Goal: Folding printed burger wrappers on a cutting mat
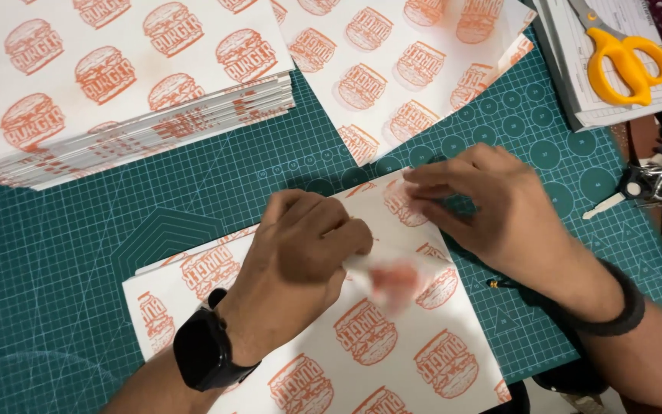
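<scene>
A white paper sheet (392,349) printed with orange burger pictures lies on the green cutting mat (55,276) in front of me. My left hand (296,253), with a black watch on the wrist, pinches a folded flap of this sheet; the flap is blurred. My right hand (492,203), with a dark band on the wrist, presses its fingertips on the sheet's far corner, flat against the mat.
A thick stack of the same printed sheets (116,84) sits at the far left. More loose printed sheets (400,69) lie at the far middle. Yellow-handled scissors (622,61) rest on a grey pad of papers (607,103) at the far right. Keys (649,184) lie at the right edge.
</scene>
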